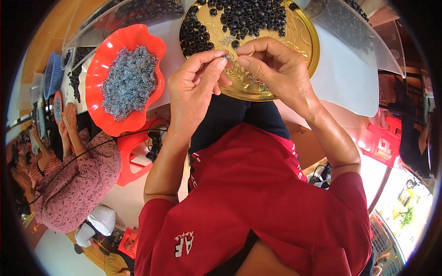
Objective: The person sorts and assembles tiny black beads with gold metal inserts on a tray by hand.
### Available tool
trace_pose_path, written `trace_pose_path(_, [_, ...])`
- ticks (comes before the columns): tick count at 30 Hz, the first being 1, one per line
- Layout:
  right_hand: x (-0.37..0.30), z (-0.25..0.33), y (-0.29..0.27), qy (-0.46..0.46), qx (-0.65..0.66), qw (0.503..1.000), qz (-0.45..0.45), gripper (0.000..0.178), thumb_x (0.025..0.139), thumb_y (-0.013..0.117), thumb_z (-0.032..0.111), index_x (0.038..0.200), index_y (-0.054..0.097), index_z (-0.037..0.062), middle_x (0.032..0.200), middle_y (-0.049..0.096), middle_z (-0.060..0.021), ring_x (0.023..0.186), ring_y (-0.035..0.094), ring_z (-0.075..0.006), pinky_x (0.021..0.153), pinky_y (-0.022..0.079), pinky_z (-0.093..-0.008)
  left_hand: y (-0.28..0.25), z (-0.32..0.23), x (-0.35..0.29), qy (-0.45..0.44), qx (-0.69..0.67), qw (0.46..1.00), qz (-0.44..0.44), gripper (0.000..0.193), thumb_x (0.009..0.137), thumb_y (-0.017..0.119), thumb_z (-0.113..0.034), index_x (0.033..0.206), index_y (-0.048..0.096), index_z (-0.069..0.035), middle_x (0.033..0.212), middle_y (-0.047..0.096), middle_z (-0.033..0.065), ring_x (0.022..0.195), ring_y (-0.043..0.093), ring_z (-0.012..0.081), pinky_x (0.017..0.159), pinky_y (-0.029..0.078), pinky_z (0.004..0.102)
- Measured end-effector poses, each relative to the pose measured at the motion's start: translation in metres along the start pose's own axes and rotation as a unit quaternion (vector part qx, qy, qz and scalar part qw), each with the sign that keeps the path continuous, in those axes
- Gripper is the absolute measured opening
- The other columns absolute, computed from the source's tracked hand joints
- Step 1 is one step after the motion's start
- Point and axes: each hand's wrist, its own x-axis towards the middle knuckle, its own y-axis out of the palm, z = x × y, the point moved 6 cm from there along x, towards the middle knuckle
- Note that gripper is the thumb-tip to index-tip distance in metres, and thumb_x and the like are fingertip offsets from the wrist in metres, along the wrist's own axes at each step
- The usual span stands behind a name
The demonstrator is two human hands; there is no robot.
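Observation:
Both my hands meet over the near edge of a round golden tray point(314, 50). Between the thumb and forefinger of my left hand point(195, 85) is a small metal spring point(228, 57). My right hand point(276, 69) is pinched beside it; what its fingertips hold, if anything, is too small to make out. Just past the fingertips is a single black ring-shaped piece point(235, 44); whether it is held or lies on the tray I cannot tell. Many black round pieces point(251, 18) cover the tray's far part, and loose springs point(255, 83) lie under my right hand.
A red scalloped bowl point(94, 87) heaped with metal springs point(129, 83) stands left of the tray. Clear plastic panels point(354, 39) rise behind. Another person in a pink patterned top point(80, 184) sits at the left. A blue basket point(53, 73) and red stools point(384, 140) are farther off.

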Motion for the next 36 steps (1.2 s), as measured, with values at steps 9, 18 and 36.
trace_pose_path(9, [0.001, 0.001, 0.012, 0.117, 0.184, 0.975, 0.034, 0.025, 0.093, 0.074, 0.019, 0.106, 0.069, -0.0014, 0.094, 0.071, -0.005, 0.078, 0.063, -0.0096, 0.071, 0.051, -0.024, 0.002, -0.011, -0.009, 0.117, 0.08, 0.99, -0.013, 0.018, 0.094, 0.066, 0.0, 0.113, 0.068, 0.003, 0.094, 0.069, 0.0087, 0.072, 0.069, 0.0111, 0.053, 0.051, 0.021])
trace_pose_path(18, [-0.001, -0.005, 0.018, 0.144, 0.228, 0.962, 0.043, 0.023, 0.097, 0.07, 0.018, 0.11, 0.066, 0.0003, 0.088, 0.067, -0.0026, 0.067, 0.058, -0.0072, 0.061, 0.05, -0.022, -0.004, -0.011, -0.011, 0.143, 0.106, 0.984, -0.022, 0.019, 0.09, 0.069, 0.005, 0.109, 0.068, 0.001, 0.094, 0.069, 0.009, 0.076, 0.067, 0.0115, 0.059, 0.054, 0.0223])
trace_pose_path(36, [-0.009, 0.012, 0.017, 0.026, 0.086, 0.996, 0.024, 0.02, 0.094, 0.071, 0.009, 0.111, 0.067, -0.0008, 0.096, 0.071, -0.0043, 0.09, 0.066, -0.0078, 0.079, 0.055, -0.0254, -0.007, -0.005, -0.013, 0.038, 0.019, 0.999, 0.001, 0.014, 0.095, 0.068, -0.005, 0.107, 0.069, 0.003, 0.095, 0.072, 0.0078, 0.075, 0.07, 0.0122, 0.057, 0.051, 0.0212])
